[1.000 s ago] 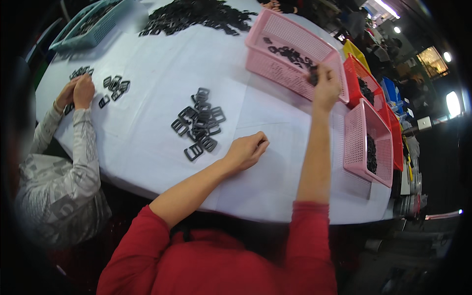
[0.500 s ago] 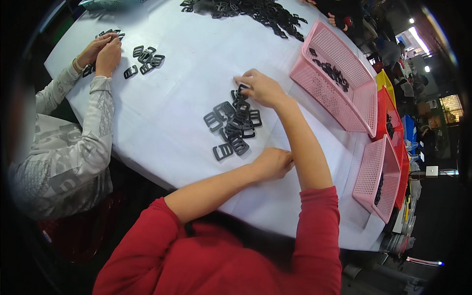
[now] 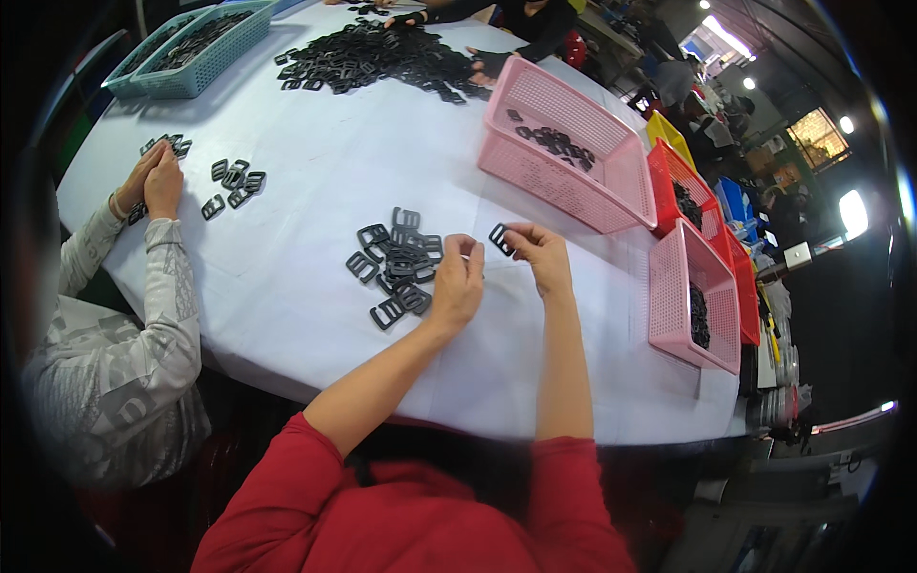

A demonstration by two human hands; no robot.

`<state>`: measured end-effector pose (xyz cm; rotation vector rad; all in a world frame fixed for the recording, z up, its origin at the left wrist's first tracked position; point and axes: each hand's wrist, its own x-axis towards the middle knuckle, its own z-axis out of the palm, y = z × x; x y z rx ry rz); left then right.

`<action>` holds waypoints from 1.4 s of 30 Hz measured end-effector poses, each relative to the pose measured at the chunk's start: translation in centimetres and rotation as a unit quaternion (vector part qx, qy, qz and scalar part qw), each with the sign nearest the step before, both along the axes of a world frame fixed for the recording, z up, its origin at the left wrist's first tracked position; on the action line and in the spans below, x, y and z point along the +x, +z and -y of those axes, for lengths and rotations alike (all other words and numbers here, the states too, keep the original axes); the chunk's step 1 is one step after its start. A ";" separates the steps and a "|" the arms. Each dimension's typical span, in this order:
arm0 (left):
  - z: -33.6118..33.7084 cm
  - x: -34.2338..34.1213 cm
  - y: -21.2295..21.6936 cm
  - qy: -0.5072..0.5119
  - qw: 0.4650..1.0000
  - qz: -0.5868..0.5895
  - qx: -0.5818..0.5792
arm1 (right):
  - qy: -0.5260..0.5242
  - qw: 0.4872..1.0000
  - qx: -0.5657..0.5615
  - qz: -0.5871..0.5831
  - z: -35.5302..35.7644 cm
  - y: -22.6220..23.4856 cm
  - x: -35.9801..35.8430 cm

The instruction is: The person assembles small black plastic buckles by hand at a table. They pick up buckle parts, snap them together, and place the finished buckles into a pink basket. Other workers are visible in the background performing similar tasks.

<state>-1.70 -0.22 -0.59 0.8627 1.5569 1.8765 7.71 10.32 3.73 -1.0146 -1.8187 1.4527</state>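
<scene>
My right hand pinches a black slide buckle between thumb and fingertips, raised over the white table. Just left of it, my left hand is closed with its fingertips together; what they hold, if anything, cannot be made out. A loose pile of black slide buckles lies against the left side of that hand, some overlapping and a few flat at the edges.
Pink baskets with black pieces stand to the right, red baskets behind them. A co-worker's hands are at the left, near a small buckle group. A large buckle heap and teal baskets lie far off.
My right hand has come back from the pile and now holds a buckle up. The left hand has risen beside the pile. The whole view has shifted, showing more of the table's far end.
</scene>
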 end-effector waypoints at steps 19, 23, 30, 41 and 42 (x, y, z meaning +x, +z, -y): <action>0.4 -0.3 0.4 -0.163 0.984 0.070 -0.034 | -0.092 0.950 -0.230 -0.188 5.8 -3.5 1.9; 0.7 0.2 0.7 -0.181 0.982 0.004 -0.050 | -0.125 0.943 -0.218 -0.216 5.7 -4.2 2.2; 1.3 1.1 0.7 -0.204 0.977 -0.036 -0.046 | -0.158 0.940 -0.222 -0.208 5.9 -4.2 1.1; 0.9 1.0 0.5 -0.244 0.960 0.130 -0.040 | -0.176 0.943 -0.206 -0.196 6.1 -3.0 1.2; 0.7 1.4 0.6 -0.248 0.960 0.124 -0.035 | -0.179 0.946 -0.188 -0.195 5.8 -2.8 1.1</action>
